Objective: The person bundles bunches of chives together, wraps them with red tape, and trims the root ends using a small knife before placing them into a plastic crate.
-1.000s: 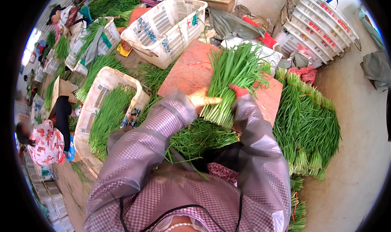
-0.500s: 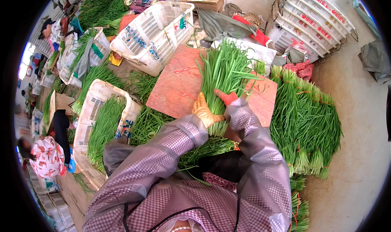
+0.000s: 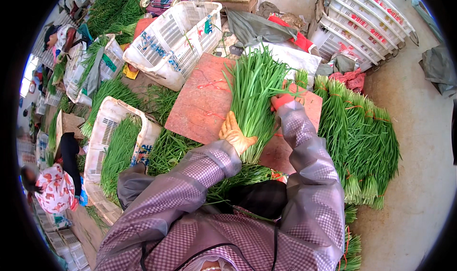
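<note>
A thick loose bunch of garlic chives (image 3: 259, 90) lies across a reddish board (image 3: 194, 107), its leaf tips pointing away from me and its cut ends near me. My left hand (image 3: 236, 134), in a yellow glove, rests against the left side of the lower stems with its fingers stretched out and together. To the right of the bunch, my right hand (image 3: 283, 101), with an orange-red band at the wrist, is over the board's right part. Its fingers look curled and are partly hidden; anything in them cannot be made out. Thin red ties (image 3: 214, 84) lie on the board.
Tied chive bundles (image 3: 359, 137) are stacked to my right. A white crate (image 3: 108, 108) with chives stands on the left, another white crate (image 3: 173, 45) behind the board. Stacked baskets (image 3: 362, 26) lean at the back right. A person (image 3: 56, 185) in patterned clothing is at far left.
My right hand has moved off the stems, to the right and slightly farther away. My left hand stays on the bunch, slightly lower. The view has shifted a little.
</note>
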The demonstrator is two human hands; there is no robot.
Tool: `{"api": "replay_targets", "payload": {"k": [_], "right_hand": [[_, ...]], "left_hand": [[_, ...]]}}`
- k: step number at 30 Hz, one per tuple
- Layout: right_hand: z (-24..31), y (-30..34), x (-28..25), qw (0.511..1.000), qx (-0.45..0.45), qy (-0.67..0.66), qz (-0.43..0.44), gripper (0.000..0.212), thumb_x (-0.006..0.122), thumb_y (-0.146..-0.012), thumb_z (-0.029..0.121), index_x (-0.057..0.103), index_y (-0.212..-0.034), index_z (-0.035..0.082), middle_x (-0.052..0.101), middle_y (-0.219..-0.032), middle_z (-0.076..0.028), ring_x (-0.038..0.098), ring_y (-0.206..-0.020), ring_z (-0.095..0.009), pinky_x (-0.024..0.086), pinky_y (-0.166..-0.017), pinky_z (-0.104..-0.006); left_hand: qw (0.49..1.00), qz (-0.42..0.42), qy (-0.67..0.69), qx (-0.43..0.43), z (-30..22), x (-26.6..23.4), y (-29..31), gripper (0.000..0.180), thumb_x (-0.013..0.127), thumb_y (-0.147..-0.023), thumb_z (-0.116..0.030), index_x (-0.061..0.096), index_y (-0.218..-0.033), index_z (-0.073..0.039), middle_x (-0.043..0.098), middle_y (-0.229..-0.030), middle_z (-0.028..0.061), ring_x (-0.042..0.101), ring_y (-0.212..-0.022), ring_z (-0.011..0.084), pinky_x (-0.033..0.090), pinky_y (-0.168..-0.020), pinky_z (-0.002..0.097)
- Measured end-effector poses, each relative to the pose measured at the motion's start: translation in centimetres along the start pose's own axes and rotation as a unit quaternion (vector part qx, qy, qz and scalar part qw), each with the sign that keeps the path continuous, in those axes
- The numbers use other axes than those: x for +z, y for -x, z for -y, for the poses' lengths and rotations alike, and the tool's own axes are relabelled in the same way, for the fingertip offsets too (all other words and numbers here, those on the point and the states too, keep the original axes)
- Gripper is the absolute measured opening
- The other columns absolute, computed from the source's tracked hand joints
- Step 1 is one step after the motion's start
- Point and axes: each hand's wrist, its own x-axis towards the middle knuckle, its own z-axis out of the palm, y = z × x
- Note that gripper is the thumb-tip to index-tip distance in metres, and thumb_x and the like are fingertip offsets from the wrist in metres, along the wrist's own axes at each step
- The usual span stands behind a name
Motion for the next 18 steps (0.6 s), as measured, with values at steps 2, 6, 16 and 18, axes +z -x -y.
{"api": "replay_targets", "payload": {"k": [2,6,16,18], "right_hand": [[1.4,-1.1,-0.2,0.982,0.096,-0.158,-0.027,0.016,0.057,-0.086,0.018,0.065,-0.085,0.004,0.062,-0.062,-0.006,0.052,-0.047,-0.017,0.042,-0.046,-0.0328],[-0.5,-4.3,-3.3,0.866,0.145,-0.469,-0.099,0.026,0.064,-0.085,0.019,0.064,-0.106,0.004,0.064,-0.068,-0.006,0.045,-0.042,-0.014,0.037,-0.039,-0.032],[6.4,-1.9,-3.2,0.96,0.0,0.279,-0.02,0.03,0.058,-0.085,0.031,0.067,-0.111,0.018,0.068,-0.108,-0.009,0.065,-0.102,-0.027,0.05,-0.089,-0.0348],[2.2,-5.8,-4.8,0.986,0.075,-0.056,-0.137,0.021,0.06,-0.087,0.019,0.068,-0.105,0.011,0.071,-0.088,-0.01,0.065,-0.068,-0.019,0.052,-0.062,-0.0341]], "left_hand": [[0.999,-0.041,-0.01,0.014,0.8,1.0,-0.3,0.126,0.079,-0.059,-0.05,0.005,-0.15,-0.002,0.021,-0.154,0.0183,0.021,-0.14,0.0369,0.019,-0.115,0.0459],[1.0,0.023,-0.01,0.007,-1.1,0.9,-0.3,0.122,0.075,-0.066,-0.048,0.0,-0.151,-0.004,0.011,-0.157,0.0164,0.013,-0.144,0.0345,0.013,-0.116,0.0459],[1.0,-0.014,0.008,0.018,0.4,1.0,-0.2,0.119,0.076,-0.065,-0.046,0.004,-0.15,-0.003,0.016,-0.155,0.0176,0.016,-0.142,0.037,0.015,-0.115,0.0478],[0.999,-0.005,0.008,0.043,-1.1,1.7,-0.1,0.12,0.076,-0.065,-0.046,0.004,-0.15,-0.002,0.017,-0.155,0.0179,0.018,-0.141,0.0372,0.016,-0.115,0.0482]]}}
